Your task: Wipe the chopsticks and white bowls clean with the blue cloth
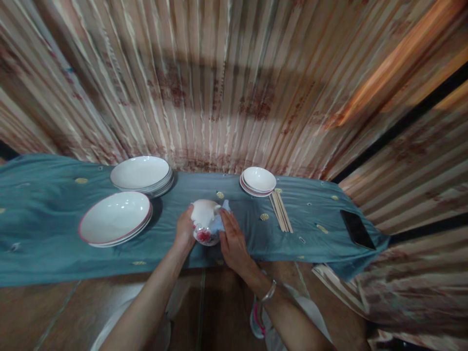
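Observation:
Between my hands, above the near part of the cloth-covered table, is a white bowl (205, 213) with a red flower print on its rounded outside. My left hand (185, 228) grips the bowl's left side, its fingers partly hidden behind it. A light blue cloth (217, 224) is bunched in my right hand (233, 240), which presses it against the bowl's right side. A bracelet circles my right wrist.
Stacked plates (141, 173) and red-rimmed dishes (115, 218) stand on the left. Small bowls (259, 179) are stacked at the back right, beside several chopsticks (281, 212). A black phone (357, 229) lies near the right end. Behind the table (44, 219) hangs a pleated curtain (219, 87).

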`<state>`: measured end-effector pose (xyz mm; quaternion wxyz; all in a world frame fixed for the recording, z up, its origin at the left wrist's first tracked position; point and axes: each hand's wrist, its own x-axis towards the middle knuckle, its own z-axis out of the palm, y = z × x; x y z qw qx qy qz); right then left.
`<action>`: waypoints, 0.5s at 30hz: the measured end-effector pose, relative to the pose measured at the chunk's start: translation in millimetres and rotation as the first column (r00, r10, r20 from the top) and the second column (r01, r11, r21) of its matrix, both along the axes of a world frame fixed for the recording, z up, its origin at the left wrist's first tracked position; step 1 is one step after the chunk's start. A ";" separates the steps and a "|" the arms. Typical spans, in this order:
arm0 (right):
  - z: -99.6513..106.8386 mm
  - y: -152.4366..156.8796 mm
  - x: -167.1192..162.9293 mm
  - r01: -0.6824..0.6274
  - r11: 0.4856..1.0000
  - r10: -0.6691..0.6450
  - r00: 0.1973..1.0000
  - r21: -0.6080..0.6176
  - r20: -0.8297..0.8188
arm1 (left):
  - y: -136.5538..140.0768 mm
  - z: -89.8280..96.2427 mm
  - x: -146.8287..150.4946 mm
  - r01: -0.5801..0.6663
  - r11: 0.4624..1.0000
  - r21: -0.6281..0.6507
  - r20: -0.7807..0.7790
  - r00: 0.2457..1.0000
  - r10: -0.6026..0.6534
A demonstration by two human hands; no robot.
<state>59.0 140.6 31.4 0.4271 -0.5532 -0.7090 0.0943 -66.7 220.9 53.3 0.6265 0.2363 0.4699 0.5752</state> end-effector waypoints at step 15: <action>8.7 5.9 6.2 -0.040 0.999 0.040 0.999 -0.017 0.015 | -6.1 5.0 2.7 0.052 0.994 0.096 -0.164 0.986 -0.036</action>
